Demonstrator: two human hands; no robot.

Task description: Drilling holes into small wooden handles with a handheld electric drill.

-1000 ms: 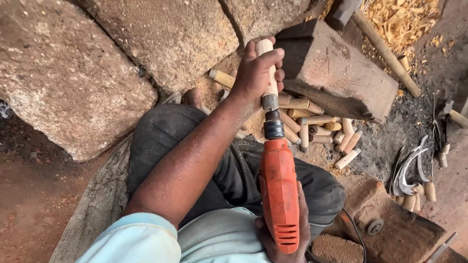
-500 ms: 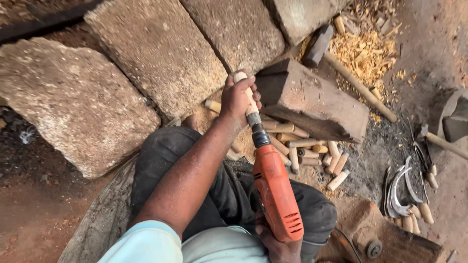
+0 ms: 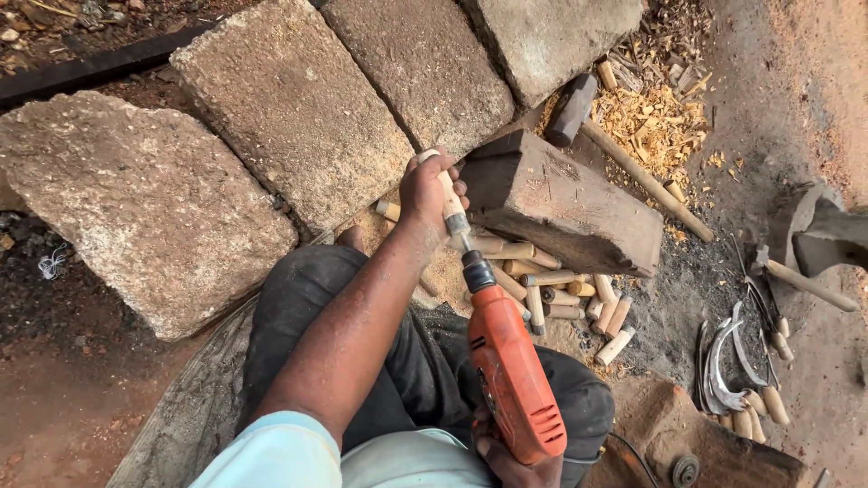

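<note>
Just one drill [image 3: 509, 380] (two hands: [image 3: 427, 192], [image 3: 514, 463])

Watching feed from head camera, I note wearer's clothing only. Short sleeve [image 3: 271, 447] pale mint, hem ending above elbow, left forearm [image 3: 353, 316] bare below it. Same pale fabric across shirt front [image 3: 407, 461] at bottom edge, smooth, no print I can see. Trousers [image 3: 298, 325] dark charcoal, loose, creased over both thighs, dusted grey-brown at knees. Left hand [image 3: 425, 190] bare, no glove, no ring visible. Right hand [image 3: 515, 461] mostly hidden; only bare fingers show.
</note>
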